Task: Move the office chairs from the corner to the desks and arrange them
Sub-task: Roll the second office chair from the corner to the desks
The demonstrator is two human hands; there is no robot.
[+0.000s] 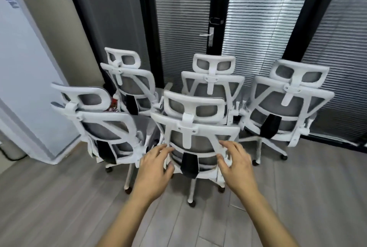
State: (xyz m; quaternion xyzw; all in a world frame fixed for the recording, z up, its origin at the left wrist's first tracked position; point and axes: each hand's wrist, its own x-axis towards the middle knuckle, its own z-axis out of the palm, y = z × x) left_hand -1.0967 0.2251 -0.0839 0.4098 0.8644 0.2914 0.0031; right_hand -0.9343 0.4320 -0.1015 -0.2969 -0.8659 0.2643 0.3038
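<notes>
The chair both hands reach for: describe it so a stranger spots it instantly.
Facing the glass door with blinds, five white, grey-backed chairs cluster. The chair is front and centre, nearest the viewer. Only it has the left hand and right hand at its backrest.

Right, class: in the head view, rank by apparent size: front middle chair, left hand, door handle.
1. front middle chair
2. left hand
3. door handle
Nearness to the camera enlarges the hand, but the order as seen is clear.
</notes>
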